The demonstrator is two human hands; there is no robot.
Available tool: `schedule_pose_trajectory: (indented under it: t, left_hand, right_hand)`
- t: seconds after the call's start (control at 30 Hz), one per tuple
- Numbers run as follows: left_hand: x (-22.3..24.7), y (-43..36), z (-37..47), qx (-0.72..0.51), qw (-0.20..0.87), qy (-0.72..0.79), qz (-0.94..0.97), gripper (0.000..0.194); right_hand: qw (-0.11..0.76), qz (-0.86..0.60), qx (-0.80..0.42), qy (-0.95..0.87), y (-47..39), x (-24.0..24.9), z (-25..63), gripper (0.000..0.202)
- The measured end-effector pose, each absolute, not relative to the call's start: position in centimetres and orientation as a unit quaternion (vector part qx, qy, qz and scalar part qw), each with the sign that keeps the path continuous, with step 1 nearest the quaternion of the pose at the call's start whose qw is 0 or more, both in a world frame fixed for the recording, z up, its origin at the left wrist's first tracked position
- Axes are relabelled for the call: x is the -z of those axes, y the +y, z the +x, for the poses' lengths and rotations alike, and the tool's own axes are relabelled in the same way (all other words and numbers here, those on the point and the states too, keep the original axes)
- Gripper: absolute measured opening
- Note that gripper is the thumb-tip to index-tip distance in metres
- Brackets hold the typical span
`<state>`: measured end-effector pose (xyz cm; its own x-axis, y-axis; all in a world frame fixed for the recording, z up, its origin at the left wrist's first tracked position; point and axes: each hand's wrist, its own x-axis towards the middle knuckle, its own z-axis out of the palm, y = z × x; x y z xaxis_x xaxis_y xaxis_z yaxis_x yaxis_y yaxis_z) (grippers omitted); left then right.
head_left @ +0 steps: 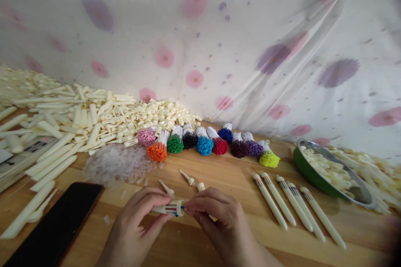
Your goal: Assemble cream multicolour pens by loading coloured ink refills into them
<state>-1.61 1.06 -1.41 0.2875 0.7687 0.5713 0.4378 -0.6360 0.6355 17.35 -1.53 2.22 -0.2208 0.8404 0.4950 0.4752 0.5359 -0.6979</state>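
Between the thumb and fingers of my left hand (pixel 139 217) is a cream slotted pen top piece (pixel 169 208), lying roughly level, its wide ring end to the right. Coloured strips show in its slots, and a light blue tip sticks out underneath. My right hand (pixel 219 212) pinches at the ring's opening, where a small dark blue end of a pen refill (pixel 183 207) shows; my fingers cover the rest. Just beyond my hands lie two pointed cream pen tips (pixel 187 177) (pixel 166 188) and a small slotted cap (pixel 201 186).
Bundles of coloured refills (pixel 204 144) stand in a row behind. Cream pen parts (pixel 94 112) and clear tube pieces (pixel 115 162) are heaped left, near a black phone (pixel 56 225). At right are several assembled pens (pixel 297 204) and a green bowl (pixel 313 179) of cream parts.
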Motion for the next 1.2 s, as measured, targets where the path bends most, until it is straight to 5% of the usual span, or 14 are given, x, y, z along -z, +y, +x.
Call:
schedule_pose_trajectory:
  t: [0.23, 0.47, 0.87, 1.2]
  left_hand:
    - [1.2, 0.7, -1.7, -0.443, 0.102, 0.37, 0.81, 0.016]
    - [0.5, 0.7, -1.8, -0.421, 0.01, 0.373, 0.827, 0.024]
    - [0.5, 0.7, -2.0, -0.416, -0.02, 0.377, 0.827, 0.021]
    - [0.6, 0.9, -1.8, -0.419, -0.001, 0.401, 0.815, 0.016]
  right_hand:
    - [0.483, -0.463, -0.233, -0.706, -1.4, -1.0, 16.9, 0.017]
    - [0.53, -0.5, -0.414, -0.546, -1.2, 0.3, 15.6, 0.01]
    - [0.479, -0.454, -0.696, -0.285, -2.7, -1.1, 15.2, 0.022]
    - [0.467, -0.435, -0.754, -0.155, -1.8, -1.1, 15.5, 0.027]
